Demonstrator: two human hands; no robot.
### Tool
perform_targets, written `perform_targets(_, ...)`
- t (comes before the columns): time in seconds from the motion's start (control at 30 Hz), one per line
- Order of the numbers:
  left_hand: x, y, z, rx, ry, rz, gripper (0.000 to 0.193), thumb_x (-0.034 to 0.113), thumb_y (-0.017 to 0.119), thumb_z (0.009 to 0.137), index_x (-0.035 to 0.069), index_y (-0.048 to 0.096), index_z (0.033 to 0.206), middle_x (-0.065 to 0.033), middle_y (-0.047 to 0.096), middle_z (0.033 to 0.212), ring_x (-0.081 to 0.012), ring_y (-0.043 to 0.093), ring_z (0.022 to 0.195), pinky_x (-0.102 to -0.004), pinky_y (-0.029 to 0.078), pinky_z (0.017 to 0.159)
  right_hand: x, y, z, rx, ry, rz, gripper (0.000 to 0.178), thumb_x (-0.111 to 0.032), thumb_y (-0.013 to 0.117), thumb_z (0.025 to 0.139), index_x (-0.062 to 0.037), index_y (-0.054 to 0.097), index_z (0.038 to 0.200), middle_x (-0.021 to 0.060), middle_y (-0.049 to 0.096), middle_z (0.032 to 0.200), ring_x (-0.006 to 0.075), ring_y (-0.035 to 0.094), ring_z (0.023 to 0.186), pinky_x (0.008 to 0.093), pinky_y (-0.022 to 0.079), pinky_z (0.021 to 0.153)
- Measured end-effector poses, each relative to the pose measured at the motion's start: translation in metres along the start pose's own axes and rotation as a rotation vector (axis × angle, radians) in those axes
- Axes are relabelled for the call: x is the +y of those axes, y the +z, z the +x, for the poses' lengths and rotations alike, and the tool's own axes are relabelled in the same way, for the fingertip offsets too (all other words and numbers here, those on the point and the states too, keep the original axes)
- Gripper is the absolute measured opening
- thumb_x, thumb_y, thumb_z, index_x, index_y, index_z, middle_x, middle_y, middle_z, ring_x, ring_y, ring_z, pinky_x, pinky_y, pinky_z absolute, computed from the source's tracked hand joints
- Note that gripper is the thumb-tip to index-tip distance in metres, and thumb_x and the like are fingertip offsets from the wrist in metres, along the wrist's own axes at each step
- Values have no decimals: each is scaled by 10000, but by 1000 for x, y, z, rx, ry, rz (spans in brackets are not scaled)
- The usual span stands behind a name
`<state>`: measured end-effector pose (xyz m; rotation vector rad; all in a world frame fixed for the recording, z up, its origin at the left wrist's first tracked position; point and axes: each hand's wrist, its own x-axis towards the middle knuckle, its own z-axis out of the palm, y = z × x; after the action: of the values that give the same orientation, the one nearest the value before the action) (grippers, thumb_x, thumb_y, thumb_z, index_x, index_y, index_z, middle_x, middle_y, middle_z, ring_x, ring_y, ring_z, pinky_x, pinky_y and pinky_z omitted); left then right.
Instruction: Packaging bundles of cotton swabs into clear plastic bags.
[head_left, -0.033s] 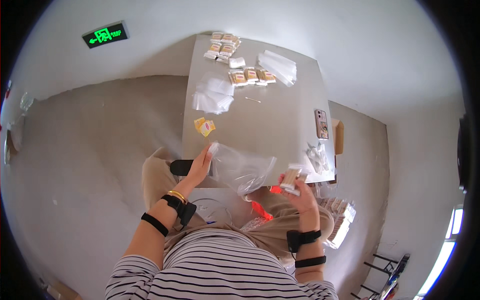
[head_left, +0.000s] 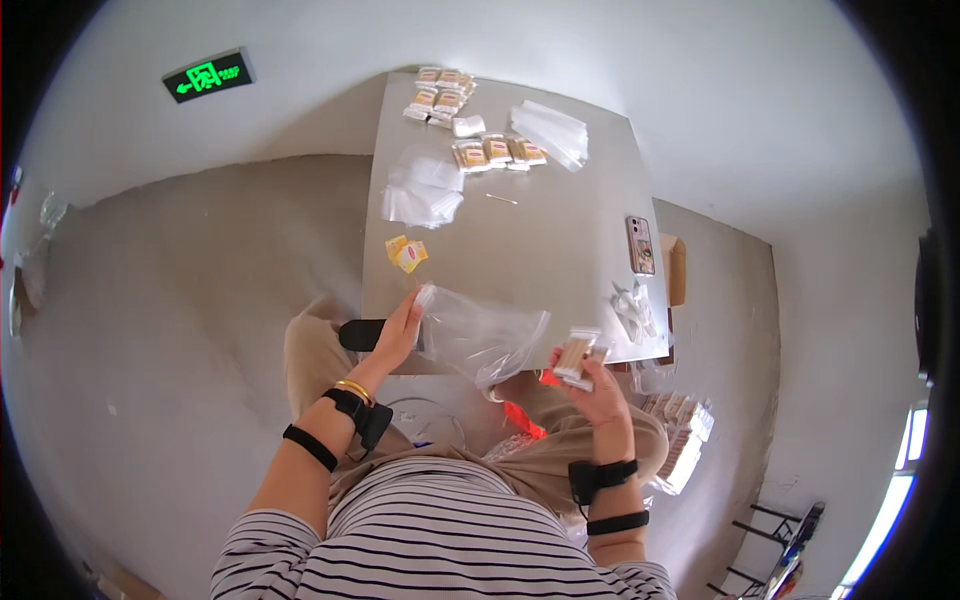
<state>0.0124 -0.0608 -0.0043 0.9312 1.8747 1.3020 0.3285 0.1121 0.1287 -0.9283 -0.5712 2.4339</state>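
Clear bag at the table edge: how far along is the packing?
Done: nothing shows inside the clear bag yet. In hand: the left hand holds the bag's mouth, and the right hand grips a small packet beside it. Left: loose packets and empty bags across the table.

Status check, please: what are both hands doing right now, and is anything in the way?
Left hand holds clear plastic bag by its edge. Right hand grips small packets, apart from bag. Nothing between them.
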Motion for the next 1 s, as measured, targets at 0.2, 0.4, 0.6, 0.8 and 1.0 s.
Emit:
perform_targets(0.2,8,-1,-4,-6,-50,85,539,424,313,1031,57,365,1423,-210,479,1377,-354,453,1287,-356,343,1071,50,21,5,53,4,-99,377,-72,509,944,73,432,1283,208,569,1204,319,573,1136,431,466,983)
perform_targets(0.4,7,2,-3,21,9,127,530,419,309,1032,58,371,1415,-219,493,1357,-369,469,1267,-367,356,1059,87,17,28,257,6,226,263,-106,511,957,-9,493,1201,155,571,1185,318,564,1139,456,494,945)
perform_targets(0.6,1,3,-2,43,43,113,513,396,319,1032,50,383,1406,-227,504,1341,-372,483,1252,-371,369,1048,93,20,48,123,124,335,304,-81,504,947,-5,477,1239,173,578,1179,329,585,1101,453,504,929)
perform_targets(0.8,6,4,0,44,16,119,492,365,332,1031,42,397,1396,-219,502,1344,-366,485,1250,-367,373,1045,103,12,68,85,139,-256,284,-101,567,916,24,548,1170,162,606,1154,299,605,1062,418,505,934)
perform_targets(1.0,2,3,-1,39,23,140,490,361,334,1030,36,399,1391,-215,510,1335,-365,494,1235,-373,380,1037,108,8,87,-179,111,-842,311,-88,673,829,3,621,1122,103,651,1044,212,624,983,325,496,855)
